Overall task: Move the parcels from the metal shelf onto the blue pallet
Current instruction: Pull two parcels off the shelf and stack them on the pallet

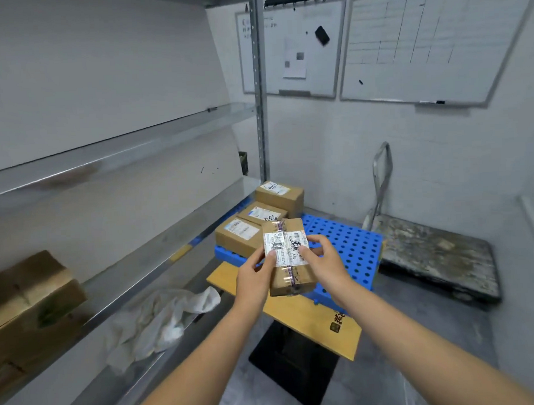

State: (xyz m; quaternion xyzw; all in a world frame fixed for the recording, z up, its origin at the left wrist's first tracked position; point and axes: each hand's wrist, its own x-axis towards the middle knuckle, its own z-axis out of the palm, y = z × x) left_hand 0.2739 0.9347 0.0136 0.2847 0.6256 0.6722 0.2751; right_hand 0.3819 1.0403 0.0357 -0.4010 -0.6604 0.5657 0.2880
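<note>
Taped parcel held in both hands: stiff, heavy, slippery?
Probably stiff: the held parcel keeps square edges under the grip of the left hand and right hand. Likely light for its size, since thumbs and fingers at its sides seem enough to carry it. The glossy tape and label may be slightly slippery.

The white label (pixel 284 247) on the held parcel (pixel 290 281) reads "A68"; the rest is too blurred.

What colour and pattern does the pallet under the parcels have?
The pallet is bright blue, with rows of round holes; head view.
</note>
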